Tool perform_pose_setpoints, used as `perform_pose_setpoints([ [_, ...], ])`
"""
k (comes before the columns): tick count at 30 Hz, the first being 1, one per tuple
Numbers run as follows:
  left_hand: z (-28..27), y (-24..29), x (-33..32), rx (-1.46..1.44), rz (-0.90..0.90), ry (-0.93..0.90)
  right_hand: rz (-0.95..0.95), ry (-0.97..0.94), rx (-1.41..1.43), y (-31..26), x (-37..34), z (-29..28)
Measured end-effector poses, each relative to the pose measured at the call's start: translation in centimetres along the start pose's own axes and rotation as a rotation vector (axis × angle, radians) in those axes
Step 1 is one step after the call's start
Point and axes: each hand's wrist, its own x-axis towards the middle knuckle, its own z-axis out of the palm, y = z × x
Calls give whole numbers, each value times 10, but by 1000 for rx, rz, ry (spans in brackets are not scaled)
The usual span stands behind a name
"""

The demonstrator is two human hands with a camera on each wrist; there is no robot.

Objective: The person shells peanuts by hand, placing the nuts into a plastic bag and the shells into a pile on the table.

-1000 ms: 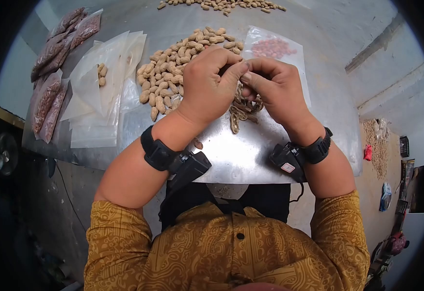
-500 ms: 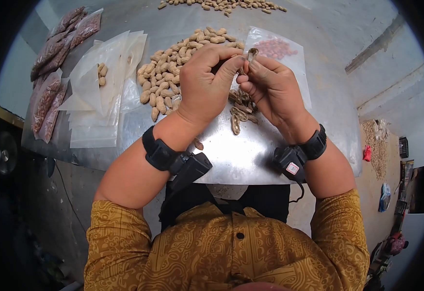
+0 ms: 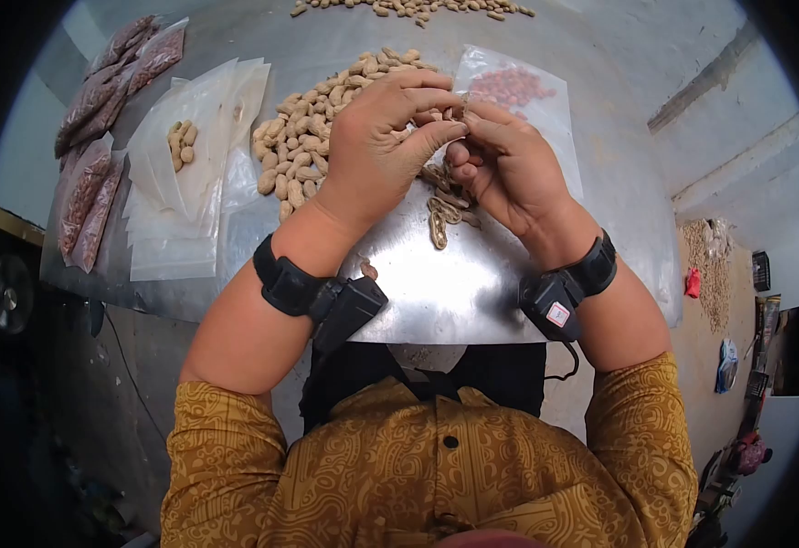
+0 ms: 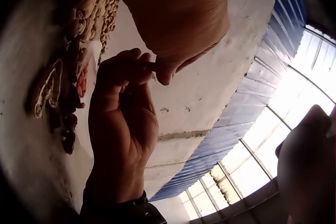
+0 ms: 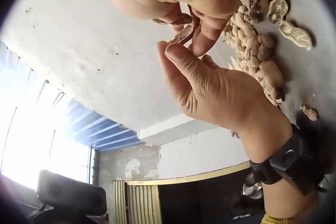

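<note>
Over the metal table my left hand (image 3: 372,151) and right hand (image 3: 515,169) meet fingertip to fingertip. Thumb and fingers of the left hand pinch an opened peanut shell (image 5: 182,36), its hollow inside visible in the right wrist view. A brown shell edge (image 5: 173,23) shows at the right hand's fingertips, which pinch close against it; the rest is hidden behind the fingers. Below the hands lie emptied peanut shells (image 3: 440,224). Beside the left hand is a heap of unshelled peanuts (image 3: 294,137). Red peanut kernels (image 3: 513,85) lie on a clear plastic bag (image 3: 553,137) beyond the right hand.
Flat plastic bags (image 3: 166,247) are stacked at the left, with several peanuts (image 3: 182,146) on top. Filled bags of kernels (image 3: 89,187) line the table's left edge. More peanuts (image 3: 413,9) lie at the far edge. A small brown scrap (image 3: 368,270) sits near the left wrist.
Half a second ago the right hand held an open shell half upright; now the fingertips have come together again with the shell between them. The head view has shifted slightly.
</note>
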Motion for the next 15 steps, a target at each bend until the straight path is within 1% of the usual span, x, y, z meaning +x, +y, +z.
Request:
perform_pose_setpoints([
  [2,-2,8,-2,-33,-171,-52,-10,24,-219,-1,-2,0],
  [3,-3,12,-2,-50,-257,-78,-21,42,-280,-2,-2,1],
  [5,-4,15,0,-176,-359,-50,-44,77,-402,-10,-2,1],
  [6,-4,16,1,-239,-410,-37,-27,-4,-477,-19,-2,-5],
  [8,-10,12,2,-270,-448,-177,7,-167,-625,-41,-2,-21],
  [9,-13,10,2,-285,-466,-246,30,-304,-741,-51,-7,-23],
  [10,-16,9,3,-333,-544,-364,53,-443,-856,-62,-11,-23],
  [11,-15,7,3,-283,-522,-469,77,-585,-969,-69,-14,-21],
  [12,-15,3,2,-231,-498,-573,-6,-615,-1167,-71,-16,-16],
  [13,-13,-1,0,-178,-473,-676,25,-587,-1294,-69,-16,-16],
  [14,-12,-5,-2,-118,-351,-698,56,-557,-1419,-66,-14,-19],
  [15,-11,-3,-2,-88,-388,-673,88,-523,-1542,-62,-13,-23],
])
